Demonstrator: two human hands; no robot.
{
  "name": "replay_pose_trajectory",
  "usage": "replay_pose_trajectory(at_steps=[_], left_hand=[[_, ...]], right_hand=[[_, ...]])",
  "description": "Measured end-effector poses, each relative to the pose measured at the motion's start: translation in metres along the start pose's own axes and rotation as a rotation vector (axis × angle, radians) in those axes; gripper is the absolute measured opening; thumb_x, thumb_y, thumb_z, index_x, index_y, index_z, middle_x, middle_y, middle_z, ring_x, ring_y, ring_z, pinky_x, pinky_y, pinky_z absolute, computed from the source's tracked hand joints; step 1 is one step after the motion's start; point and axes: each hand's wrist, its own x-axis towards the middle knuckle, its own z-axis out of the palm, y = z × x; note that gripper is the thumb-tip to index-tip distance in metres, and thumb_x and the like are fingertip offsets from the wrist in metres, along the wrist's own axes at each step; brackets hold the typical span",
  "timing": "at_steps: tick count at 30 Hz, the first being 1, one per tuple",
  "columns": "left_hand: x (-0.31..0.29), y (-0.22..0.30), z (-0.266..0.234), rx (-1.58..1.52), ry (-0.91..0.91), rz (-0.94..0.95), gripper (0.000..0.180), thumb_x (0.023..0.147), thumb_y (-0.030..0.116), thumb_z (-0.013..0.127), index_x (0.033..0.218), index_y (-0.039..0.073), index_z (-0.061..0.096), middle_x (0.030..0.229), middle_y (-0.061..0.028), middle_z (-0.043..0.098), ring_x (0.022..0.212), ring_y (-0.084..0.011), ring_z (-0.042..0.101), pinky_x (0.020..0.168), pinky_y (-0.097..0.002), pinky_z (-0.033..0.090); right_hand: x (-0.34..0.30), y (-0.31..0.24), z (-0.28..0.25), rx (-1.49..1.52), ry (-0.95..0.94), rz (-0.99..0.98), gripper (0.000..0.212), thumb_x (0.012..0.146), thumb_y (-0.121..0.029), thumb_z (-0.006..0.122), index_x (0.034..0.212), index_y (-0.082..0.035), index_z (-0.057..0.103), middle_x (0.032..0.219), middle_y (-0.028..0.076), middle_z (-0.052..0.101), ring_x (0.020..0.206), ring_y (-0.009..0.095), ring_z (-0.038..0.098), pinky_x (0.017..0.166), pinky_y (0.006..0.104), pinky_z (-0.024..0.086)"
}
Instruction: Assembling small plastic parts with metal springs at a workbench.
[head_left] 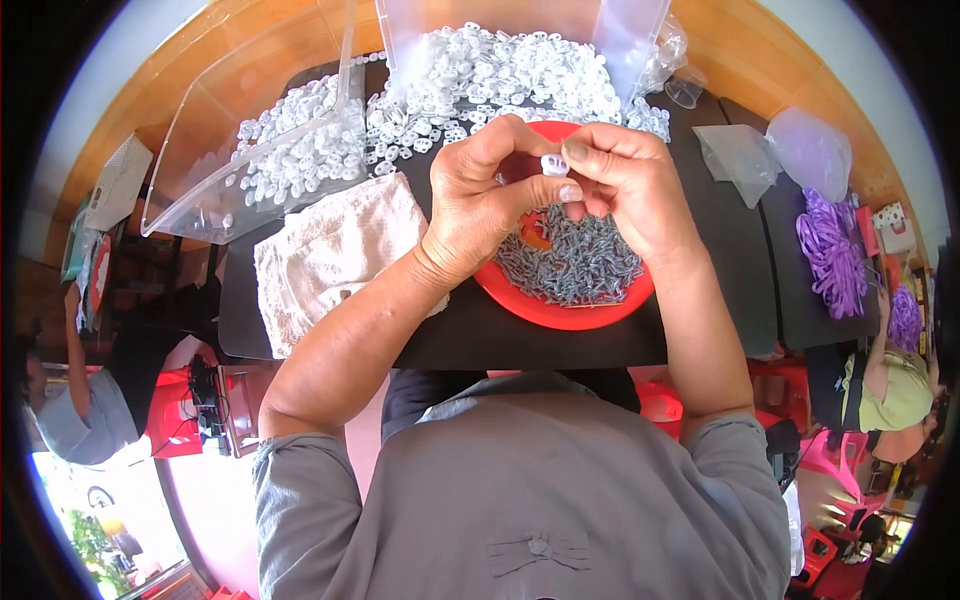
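White plastic piece (554,164) is hanging above the far part of the red bowl (560,317), between my hands.

Under everything, the dark tabletop (535,348) is ending close to my body, so a dropped part could be rolling off its near edge. Far left, the clear bin (186,198) is standing beside loose white pieces (510,65); a careless elbow could be scattering them. Left of the bowl, a crumpled cloth (335,250) is lying under my forearm, and dragging it could be catching small parts. Grey screw-like pieces (570,270) are crowding the bowl, so anything falling among them could be getting lost.

My left grip (478,200) is clamping the piece between thumb and forefinger. My right grip (640,185) is closing in beside it, but I cannot tell whether it is pinching anything. Too hard a push could be twisting the piece loose, since so little of it is being held.
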Motion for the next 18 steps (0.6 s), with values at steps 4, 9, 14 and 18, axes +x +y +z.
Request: replay_pose_trajectory(at_steps=[4,9,14,18], left_hand=[[-0.001,-0.002,-0.001,0.068,-0.017,-0.043,0.027,0.070,-0.001,0.081,0.089,0.004,0.062,0.079,0.0009,0.059,0.073,-0.0076,0.052,0.068,-0.0234,0.045],[-0.002,-0.001,-0.004,0.072,-0.042,0.028,0.025,0.072,-0.001,0.080,0.088,0.003,0.062,0.078,0.0010,0.059,0.071,-0.0074,0.053,0.066,-0.0227,0.045],[0.002,0.002,-0.002,-0.170,0.047,-0.128,0.021,0.073,-0.007,0.077,0.085,0.002,0.062,0.077,-0.0024,0.062,0.072,-0.0084,0.059,0.064,-0.0223,0.047],[0.024,0.049,-0.015,0.203,0.276,0.020,0.013,0.075,-0.006,0.072,0.082,0.001,0.062,0.079,-0.0041,0.064,0.068,-0.0095,0.060,0.056,-0.0247,0.048]], right_hand=[[0.000,0.002,-0.005,-0.046,0.019,-0.020,0.017,0.092,-0.016,0.062,0.089,0.001,0.066,0.067,0.002,0.060,0.052,0.009,0.054,0.047,0.0192,0.037],[0.001,0.002,-0.001,-0.078,-0.032,-0.013,0.017,0.091,-0.016,0.062,0.087,0.001,0.065,0.068,0.003,0.060,0.052,0.010,0.054,0.046,0.0191,0.036],[0.004,0.007,0.007,0.037,0.016,0.017,0.017,0.092,-0.017,0.060,0.088,0.000,0.064,0.067,0.003,0.058,0.053,0.011,0.055,0.046,0.0192,0.036],[0.008,0.014,-0.004,-0.070,0.162,-0.057,0.020,0.090,-0.022,0.064,0.088,-0.002,0.065,0.062,-0.001,0.050,0.054,0.012,0.055,0.047,0.0212,0.033]])
